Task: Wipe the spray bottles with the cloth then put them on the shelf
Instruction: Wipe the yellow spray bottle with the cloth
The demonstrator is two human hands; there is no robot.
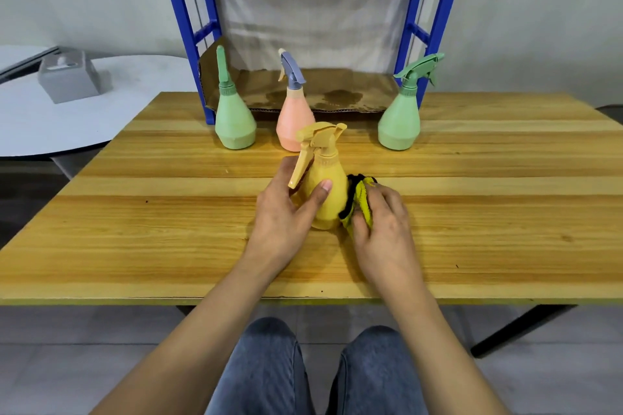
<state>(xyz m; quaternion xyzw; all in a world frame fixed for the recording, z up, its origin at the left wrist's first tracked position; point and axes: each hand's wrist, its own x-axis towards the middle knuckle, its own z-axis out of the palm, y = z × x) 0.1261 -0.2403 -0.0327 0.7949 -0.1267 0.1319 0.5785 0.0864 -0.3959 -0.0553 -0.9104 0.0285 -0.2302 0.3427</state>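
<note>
Bottles stood on the wooden table (472, 212), and the yellow spray bottle (326, 192) was the one nearest the person, upright near the table's middle, its trigger pointing left. The left hand (286, 212) gripped that bottle, fingers curled around its far side and thumb pressed on the front of its body. The right hand (381, 222) was closed on a yellow cloth with a black edge (359, 199), fingers bunching it and pressing it against the yellow bottle's right flank.

Beyond the yellow bottle, three more stood in a row: a pink spray bottle with a grey head (294, 111) directly behind it, a green spray bottle (233, 111) to the left of the pink one, and a second green spray bottle (403, 114) well to the right. Behind that row rose a blue shelf frame (182, 20), its lowest level lined with stained cardboard (323, 91). Left of the table sat a white round table (50, 125) carrying a grey box (69, 76).
</note>
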